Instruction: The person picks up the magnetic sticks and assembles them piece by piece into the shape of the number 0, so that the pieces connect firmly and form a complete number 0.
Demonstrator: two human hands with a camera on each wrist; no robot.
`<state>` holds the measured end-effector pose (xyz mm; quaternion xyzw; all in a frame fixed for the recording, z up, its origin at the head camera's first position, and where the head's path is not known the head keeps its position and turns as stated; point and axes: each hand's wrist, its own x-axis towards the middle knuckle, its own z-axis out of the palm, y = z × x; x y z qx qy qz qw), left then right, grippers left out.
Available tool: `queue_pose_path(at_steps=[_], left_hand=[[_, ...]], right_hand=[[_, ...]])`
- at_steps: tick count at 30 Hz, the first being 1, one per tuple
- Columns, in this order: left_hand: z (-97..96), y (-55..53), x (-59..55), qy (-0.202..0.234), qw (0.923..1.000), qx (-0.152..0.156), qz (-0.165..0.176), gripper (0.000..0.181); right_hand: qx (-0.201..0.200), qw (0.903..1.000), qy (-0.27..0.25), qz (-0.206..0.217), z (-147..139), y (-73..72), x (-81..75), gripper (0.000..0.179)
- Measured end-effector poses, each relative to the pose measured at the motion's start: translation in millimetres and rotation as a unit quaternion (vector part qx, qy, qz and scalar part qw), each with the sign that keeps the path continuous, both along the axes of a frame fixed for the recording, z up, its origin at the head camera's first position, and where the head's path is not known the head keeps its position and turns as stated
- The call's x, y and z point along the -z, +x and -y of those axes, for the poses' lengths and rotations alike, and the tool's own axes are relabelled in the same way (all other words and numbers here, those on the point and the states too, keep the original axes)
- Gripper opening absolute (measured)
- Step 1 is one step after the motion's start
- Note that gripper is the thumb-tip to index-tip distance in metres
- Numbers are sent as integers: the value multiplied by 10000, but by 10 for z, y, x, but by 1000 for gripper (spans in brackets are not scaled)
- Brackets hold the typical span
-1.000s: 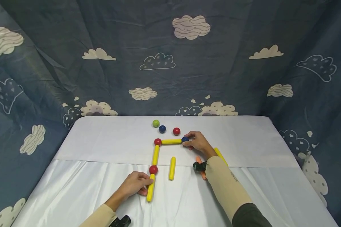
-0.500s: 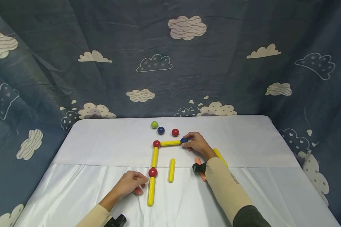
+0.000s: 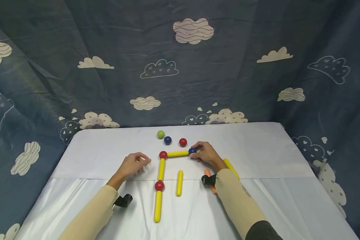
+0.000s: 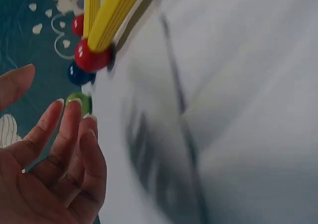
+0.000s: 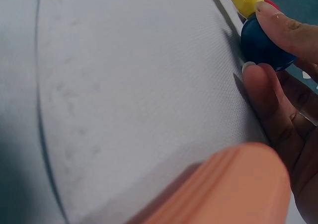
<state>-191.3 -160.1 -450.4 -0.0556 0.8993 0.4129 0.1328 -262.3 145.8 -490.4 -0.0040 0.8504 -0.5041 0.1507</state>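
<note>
My right hand [image 3: 206, 153] pinches a dark blue ball [image 5: 266, 44] at the right end of a yellow rod [image 3: 178, 153]. That rod's other end meets a red ball [image 3: 163, 154] at a corner. From there a second yellow rod [image 3: 161, 169] runs toward me to another red ball [image 3: 159, 185], and a third yellow rod [image 3: 157, 206] continues from it. My left hand [image 3: 134, 164] holds nothing, left of the corner ball, its fingers loosely bent. In the left wrist view the left fingers [image 4: 69, 129] are spread apart from the thumb.
A green ball [image 3: 160, 134], a blue ball [image 3: 167, 140] and a red ball [image 3: 183, 142] lie loose at the back. One loose yellow rod [image 3: 179, 183] lies mid-table. An orange rod [image 5: 238, 189] and another yellow rod [image 3: 231, 168] lie by the right forearm.
My left hand has let go of the nearest yellow rod and moved away from me, up beside the corner red ball. The right hand keeps its pinch on the blue ball.
</note>
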Motion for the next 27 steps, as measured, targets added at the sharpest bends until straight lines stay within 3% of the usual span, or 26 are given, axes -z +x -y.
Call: queue_pose_path(at_steps=[4,9,14,20,27], left_hand=[[-13,-295,-32,-142,9997,-90,-151,38],[-94,-659,-26,74,9995,-118,-286,44],[-199,-954,1,133,9990,-132,-399,55],[-310,-1176,32,-41,9993,120,-339,56],[-380,-1335,102,59,9993,306,-197,48]], right_hand=[[-65,9999,118,-17,5,-2,-4,40],[27,9998,211,-10,-19,-2,-4,38],[-32,9999,167,12,-19,-5,6,38],[24,9999,99,-5,9,5,12,39],[66,9999,104,10,-25,17,9,39]])
